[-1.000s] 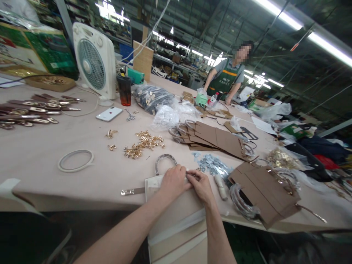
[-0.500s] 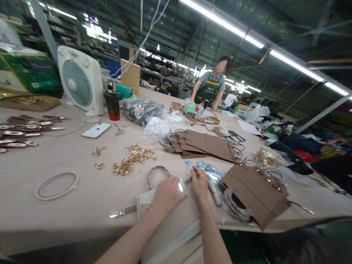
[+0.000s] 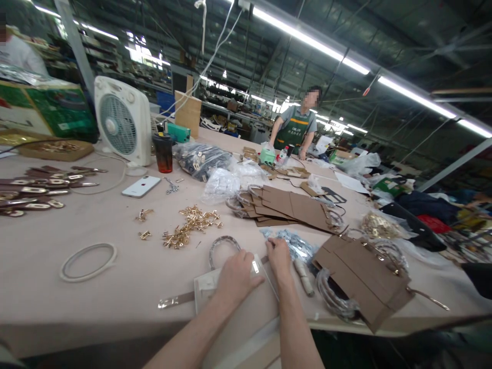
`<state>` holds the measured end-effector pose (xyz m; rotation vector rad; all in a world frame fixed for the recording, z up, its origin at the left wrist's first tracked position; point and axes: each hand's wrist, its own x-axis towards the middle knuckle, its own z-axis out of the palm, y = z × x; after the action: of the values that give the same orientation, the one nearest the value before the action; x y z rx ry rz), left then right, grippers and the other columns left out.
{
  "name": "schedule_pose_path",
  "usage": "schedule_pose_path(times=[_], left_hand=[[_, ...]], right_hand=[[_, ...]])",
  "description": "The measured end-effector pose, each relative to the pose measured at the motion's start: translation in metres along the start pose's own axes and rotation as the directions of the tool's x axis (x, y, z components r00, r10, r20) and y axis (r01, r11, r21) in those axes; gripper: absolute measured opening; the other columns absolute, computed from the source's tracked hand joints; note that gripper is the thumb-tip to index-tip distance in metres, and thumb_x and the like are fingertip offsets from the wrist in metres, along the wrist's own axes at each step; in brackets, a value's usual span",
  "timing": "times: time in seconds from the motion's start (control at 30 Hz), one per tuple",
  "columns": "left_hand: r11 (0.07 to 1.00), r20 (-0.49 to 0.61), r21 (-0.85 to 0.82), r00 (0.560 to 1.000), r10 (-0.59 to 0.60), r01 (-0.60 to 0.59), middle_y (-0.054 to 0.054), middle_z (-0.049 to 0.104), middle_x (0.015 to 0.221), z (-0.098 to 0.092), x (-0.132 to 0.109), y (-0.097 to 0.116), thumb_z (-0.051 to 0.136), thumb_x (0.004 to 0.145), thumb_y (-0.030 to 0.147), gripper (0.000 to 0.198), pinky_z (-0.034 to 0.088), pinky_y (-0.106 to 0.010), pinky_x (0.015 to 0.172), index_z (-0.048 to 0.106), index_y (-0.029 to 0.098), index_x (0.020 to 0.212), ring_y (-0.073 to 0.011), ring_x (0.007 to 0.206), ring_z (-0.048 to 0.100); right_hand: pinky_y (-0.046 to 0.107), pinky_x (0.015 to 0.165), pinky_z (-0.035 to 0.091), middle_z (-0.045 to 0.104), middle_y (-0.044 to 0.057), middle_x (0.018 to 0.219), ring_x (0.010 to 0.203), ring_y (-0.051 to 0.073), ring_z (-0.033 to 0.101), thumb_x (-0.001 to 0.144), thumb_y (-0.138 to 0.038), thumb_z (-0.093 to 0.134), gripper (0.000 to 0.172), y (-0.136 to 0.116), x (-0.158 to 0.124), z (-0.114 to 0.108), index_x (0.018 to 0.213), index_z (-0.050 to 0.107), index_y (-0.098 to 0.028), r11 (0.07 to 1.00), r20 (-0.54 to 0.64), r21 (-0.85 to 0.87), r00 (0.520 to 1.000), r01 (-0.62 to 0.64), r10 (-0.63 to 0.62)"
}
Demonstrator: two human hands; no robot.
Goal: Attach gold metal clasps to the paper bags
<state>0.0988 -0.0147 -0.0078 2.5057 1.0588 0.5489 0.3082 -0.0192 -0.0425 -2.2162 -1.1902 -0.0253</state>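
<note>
A pale flat bag piece (image 3: 246, 307) lies at the table's front edge, with a wrapped round handle (image 3: 225, 246) beyond its far side. My left hand (image 3: 239, 274) rests on it, fingers spread, beside a small metal plate (image 3: 255, 265). A strap with a shiny wrapped end (image 3: 172, 301) sticks out to the left. My right hand (image 3: 279, 256) is at the piece's far right corner, its fingers pinched at a strap end. Just beyond it is a pile of small bluish pieces (image 3: 298, 243). Gold fittings (image 3: 188, 225) lie scattered to the left.
Brown bag pieces (image 3: 357, 271) and a rolled bundle (image 3: 304, 278) lie to the right, a brown stack (image 3: 292, 205) behind. Further left are a tape ring (image 3: 87, 262), phone (image 3: 141, 186), dark cup (image 3: 163, 152) and fan (image 3: 123, 120). A person (image 3: 295, 125) stands across the table.
The view has shifted slightly, so the table items appear a little lower and further right. My right hand's fingers are drawn in closer together; my left hand remains on the pale piece.
</note>
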Motion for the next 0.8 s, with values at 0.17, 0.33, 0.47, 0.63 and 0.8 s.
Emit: schedule_pose_path(times=[0.17,0.33,0.47,0.63,0.8], left_hand=[[1.000,-0.001,-0.001,1.000,0.016,-0.016,-0.007,0.064,0.108,-0.003,-0.001,0.001,0.081,0.080,0.049,0.043,0.050,-0.040,0.087,0.061,0.021,0.106,-0.0284,0.100,0.064],[0.999,-0.010,0.008,0.999,0.033,-0.033,-0.007,0.064,0.109,-0.004,-0.003,0.000,0.082,0.079,0.049,0.045,0.051,-0.041,0.086,0.061,0.021,0.108,-0.0290,0.100,0.063],[0.999,-0.001,0.023,1.000,0.031,-0.031,-0.008,0.063,0.109,-0.004,-0.004,0.000,0.082,0.080,0.048,0.045,0.051,-0.042,0.086,0.061,0.020,0.108,-0.0295,0.100,0.063],[0.997,0.041,0.018,0.997,0.068,-0.069,-0.009,0.063,0.112,-0.009,-0.005,0.000,0.083,0.080,0.042,0.044,0.051,-0.044,0.090,0.061,0.019,0.110,-0.0305,0.102,0.062],[0.986,0.030,-0.038,0.986,0.163,-0.162,-0.008,0.063,0.120,-0.036,-0.027,-0.012,0.082,0.083,0.033,0.049,0.051,-0.044,0.096,0.058,0.022,0.123,-0.0293,0.112,0.059]], right_hand=[[0.035,0.083,0.050,0.077,0.014,0.101,0.089,0.027,0.071,0.086,-0.031,0.062,0.027,0.006,0.004,0.002,0.101,0.081,-0.018,0.997,-0.015,0.070,1.000,-0.017,0.019],[0.032,0.065,0.048,0.071,0.005,0.064,0.062,0.023,0.066,0.082,-0.031,0.064,0.018,0.009,0.011,0.005,0.083,0.079,-0.021,0.989,0.011,0.141,0.999,-0.040,0.039],[0.033,0.073,0.049,0.074,0.007,0.078,0.074,0.024,0.068,0.082,-0.035,0.063,0.019,0.010,0.007,0.008,0.083,0.076,-0.022,0.984,-0.034,0.175,0.999,-0.026,0.033],[0.038,0.086,0.049,0.075,0.012,0.098,0.091,0.028,0.067,0.090,-0.044,0.051,0.037,0.012,-0.004,0.008,0.102,0.073,-0.018,0.974,-0.108,0.227,0.993,-0.012,0.038],[0.043,0.101,0.045,0.071,0.017,0.118,0.110,0.030,0.063,0.091,-0.046,0.045,0.051,0.015,-0.008,0.003,0.121,0.071,-0.013,0.950,-0.155,0.312,0.987,0.006,0.045]])
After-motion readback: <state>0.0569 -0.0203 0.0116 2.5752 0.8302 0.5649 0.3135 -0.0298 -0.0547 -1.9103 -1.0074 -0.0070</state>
